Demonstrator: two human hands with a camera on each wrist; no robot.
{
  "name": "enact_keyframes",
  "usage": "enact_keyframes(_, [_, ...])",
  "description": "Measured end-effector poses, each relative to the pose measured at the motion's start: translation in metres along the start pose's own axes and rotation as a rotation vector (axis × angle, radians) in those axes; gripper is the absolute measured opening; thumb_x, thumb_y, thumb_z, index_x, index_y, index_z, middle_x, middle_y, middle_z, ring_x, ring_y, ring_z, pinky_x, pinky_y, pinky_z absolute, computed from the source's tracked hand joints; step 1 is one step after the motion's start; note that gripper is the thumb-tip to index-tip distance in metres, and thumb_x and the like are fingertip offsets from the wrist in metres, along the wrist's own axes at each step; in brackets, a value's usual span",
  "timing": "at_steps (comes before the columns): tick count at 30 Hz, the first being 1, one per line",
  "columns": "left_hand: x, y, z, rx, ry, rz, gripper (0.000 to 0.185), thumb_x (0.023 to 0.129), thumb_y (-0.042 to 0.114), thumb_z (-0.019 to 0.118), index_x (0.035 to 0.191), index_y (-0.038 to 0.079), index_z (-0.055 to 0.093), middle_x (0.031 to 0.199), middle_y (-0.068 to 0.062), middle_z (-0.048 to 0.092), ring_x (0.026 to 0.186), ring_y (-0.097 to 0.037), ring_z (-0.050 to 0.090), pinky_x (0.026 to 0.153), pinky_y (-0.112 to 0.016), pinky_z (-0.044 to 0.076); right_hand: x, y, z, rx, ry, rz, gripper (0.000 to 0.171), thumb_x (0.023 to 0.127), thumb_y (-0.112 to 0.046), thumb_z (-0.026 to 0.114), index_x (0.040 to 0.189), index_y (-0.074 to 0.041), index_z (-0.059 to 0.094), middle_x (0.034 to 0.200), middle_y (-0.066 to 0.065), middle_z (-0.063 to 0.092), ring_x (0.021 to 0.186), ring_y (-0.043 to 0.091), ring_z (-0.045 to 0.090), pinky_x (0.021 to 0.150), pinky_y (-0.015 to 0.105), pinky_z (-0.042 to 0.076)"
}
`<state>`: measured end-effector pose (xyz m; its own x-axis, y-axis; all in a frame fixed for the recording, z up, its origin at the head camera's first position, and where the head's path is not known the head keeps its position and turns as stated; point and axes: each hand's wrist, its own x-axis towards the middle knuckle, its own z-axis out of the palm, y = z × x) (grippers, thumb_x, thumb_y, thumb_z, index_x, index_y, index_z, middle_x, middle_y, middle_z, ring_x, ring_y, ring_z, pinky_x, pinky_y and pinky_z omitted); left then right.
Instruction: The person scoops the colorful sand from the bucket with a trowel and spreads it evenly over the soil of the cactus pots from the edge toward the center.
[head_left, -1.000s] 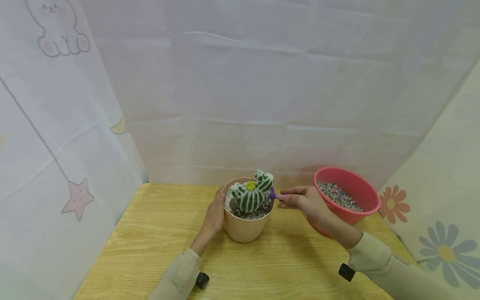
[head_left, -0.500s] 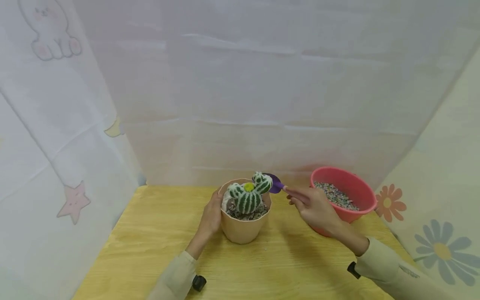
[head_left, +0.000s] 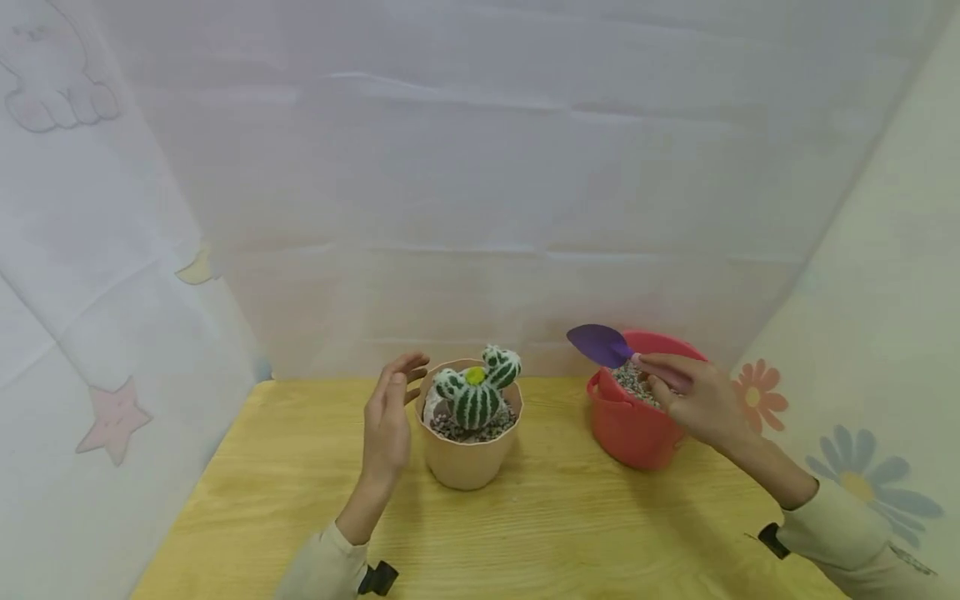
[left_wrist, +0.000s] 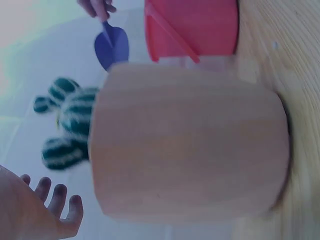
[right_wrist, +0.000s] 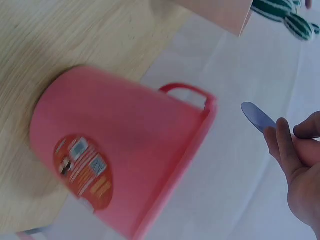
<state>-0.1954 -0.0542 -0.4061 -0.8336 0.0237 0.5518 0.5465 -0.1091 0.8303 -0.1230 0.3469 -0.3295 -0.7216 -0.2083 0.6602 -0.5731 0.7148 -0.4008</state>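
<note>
A green-and-white striped cactus (head_left: 476,407) with a yellow top stands in gravel inside a peach-coloured pot (head_left: 467,463). My left hand (head_left: 388,423) is held just left of the pot, fingers loosely extended and apart from it; the left wrist view shows the gap between hand and pot (left_wrist: 190,145). My right hand (head_left: 705,402) grips the pink handle of a small trowel with a purple blade (head_left: 600,345). It holds the trowel above the red bucket (head_left: 637,433), blade pointing left. Gravel (head_left: 634,383) is visible inside the bucket.
The pot and bucket stand on a yellow wood-grain table (head_left: 525,533), the bucket to the right. Close behind the table hangs a pale sheet (head_left: 450,208). Printed cloths flank both sides. A label (right_wrist: 85,172) is stuck on the bucket's side.
My right hand has drawn the trowel out of the pot and carried it right, over the bucket. My left hand has let go of the pot and moved slightly left.
</note>
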Motion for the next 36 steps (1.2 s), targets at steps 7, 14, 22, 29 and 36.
enact_keyframes(7, [-0.005,0.019,0.028,0.067,0.024,0.182,0.036,0.113,0.016,0.036,0.132,0.005,0.064,0.131,-0.005,0.062,0.107,-0.021,0.060,0.092,-0.030,0.047,-0.010,0.014,-0.030,-0.166,0.056,0.016,0.032,0.084,0.010,0.070,0.114,0.001,0.077,0.100,0.013,0.076,0.079,0.000,0.070,0.051,0.011,0.043])
enact_keyframes(14, [0.006,0.033,0.056,0.178,0.030,0.354,0.028,0.107,0.008,0.046,0.123,0.008,0.069,0.127,-0.001,0.065,0.114,-0.024,0.059,0.088,-0.037,0.048,-0.007,0.034,-0.035,-0.226,0.055,-0.146,0.035,0.079,0.013,0.069,0.113,0.007,0.073,0.102,0.016,0.075,0.085,0.028,0.074,0.061,0.007,0.044])
enact_keyframes(22, [0.006,0.034,0.096,0.280,-0.121,0.431,0.028,0.105,0.011,0.050,0.128,0.015,0.066,0.131,-0.003,0.062,0.114,-0.020,0.058,0.100,-0.047,0.043,-0.005,0.065,-0.030,-0.311,0.030,-0.388,0.039,0.103,-0.022,0.053,0.114,0.010,0.072,0.106,0.023,0.072,0.069,0.021,0.070,0.055,0.014,0.042])
enact_keyframes(29, [0.003,0.027,0.130,0.314,-0.312,0.401,0.029,0.105,0.015,0.052,0.133,0.014,0.062,0.133,-0.001,0.059,0.125,-0.018,0.053,0.100,-0.043,0.047,-0.014,0.072,-0.033,-0.436,0.006,-0.429,0.049,0.108,-0.031,0.040,0.116,0.007,0.071,0.108,0.025,0.070,0.063,0.020,0.067,0.051,0.058,0.053])
enact_keyframes(36, [0.001,0.013,0.156,0.291,-0.396,0.264,0.030,0.103,0.016,0.055,0.132,0.015,0.062,0.129,0.000,0.060,0.115,-0.014,0.056,0.095,-0.037,0.049,-0.016,0.071,-0.033,-0.512,-0.046,-0.496,0.049,0.110,-0.031,0.037,0.115,0.004,0.071,0.106,0.026,0.069,0.070,0.033,0.069,0.048,0.064,0.046])
